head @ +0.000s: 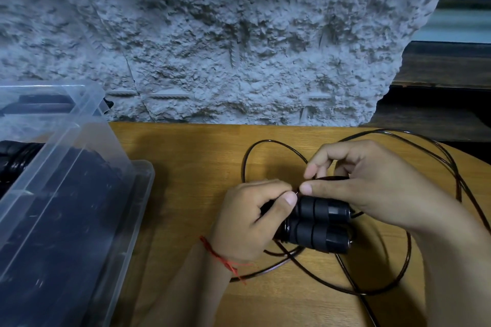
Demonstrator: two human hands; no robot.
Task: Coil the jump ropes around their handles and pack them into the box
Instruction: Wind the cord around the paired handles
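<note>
Two black jump rope handles (pixel 317 224) lie side by side, held just above the wooden table (pixel 186 167). My left hand (pixel 252 218) grips their left ends, thumb on top. My right hand (pixel 353 183) pinches the thin black rope (pixel 247 156) right above the handles. The rope spreads in loose loops over the table around both hands. A clear plastic box (pixel 77 225) sits at the left with dark coiled ropes inside.
The box's clear lid (pixel 47 111) stands tilted up at the left rear. A rough grey wall (pixel 239 48) rises right behind the table. The table's rounded edge curves at the right, with a dark ledge beyond it.
</note>
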